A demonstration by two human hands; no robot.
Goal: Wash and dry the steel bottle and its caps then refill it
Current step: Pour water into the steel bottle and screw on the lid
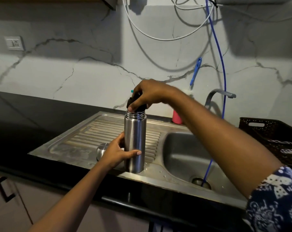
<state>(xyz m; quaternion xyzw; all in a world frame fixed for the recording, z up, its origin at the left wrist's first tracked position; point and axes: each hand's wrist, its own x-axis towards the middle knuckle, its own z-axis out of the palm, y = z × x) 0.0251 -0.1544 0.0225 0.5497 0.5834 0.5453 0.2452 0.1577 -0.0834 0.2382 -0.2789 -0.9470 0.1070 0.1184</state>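
Note:
The steel bottle (135, 143) stands upright on the ribbed drainboard (85, 136) of the sink. My left hand (118, 153) grips its lower body from the left, thumb across the front. My right hand (148, 96) holds a dark inner cap (138, 106) right at the bottle's threaded mouth; my fingers hide most of the cap. The steel outer cap (102, 149) sits on the drainboard just left of the bottle, partly behind my left hand.
The sink basin (188, 156) lies to the right, with a blue hose (220, 67) dropping into its drain. A grey tap (220, 96), a pink cup (176, 117) and a blue brush (195, 72) are behind. A dark basket (272, 133) stands at far right.

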